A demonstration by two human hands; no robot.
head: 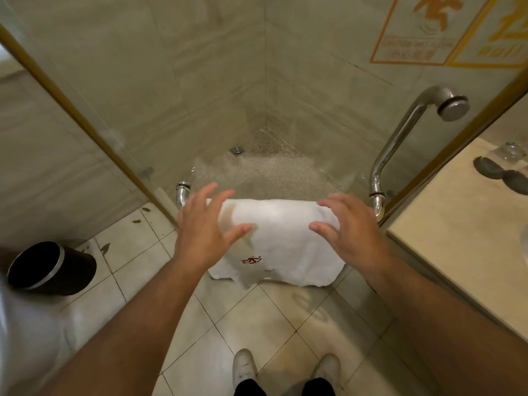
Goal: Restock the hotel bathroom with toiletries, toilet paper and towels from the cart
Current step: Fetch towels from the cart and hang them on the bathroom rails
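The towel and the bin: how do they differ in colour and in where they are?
The towel is white, the bin dark with a silver rim. The towel hangs over a bar; the bin stands on the floor at the left.

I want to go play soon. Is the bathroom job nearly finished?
Partly. Done: a white towel hangs over the chrome rail on the shower door. In hand: the left hand and right hand, both open, are at its two ends, apparently smoothing it. Left: no toilet paper or new toiletries show here, so those probably remain.
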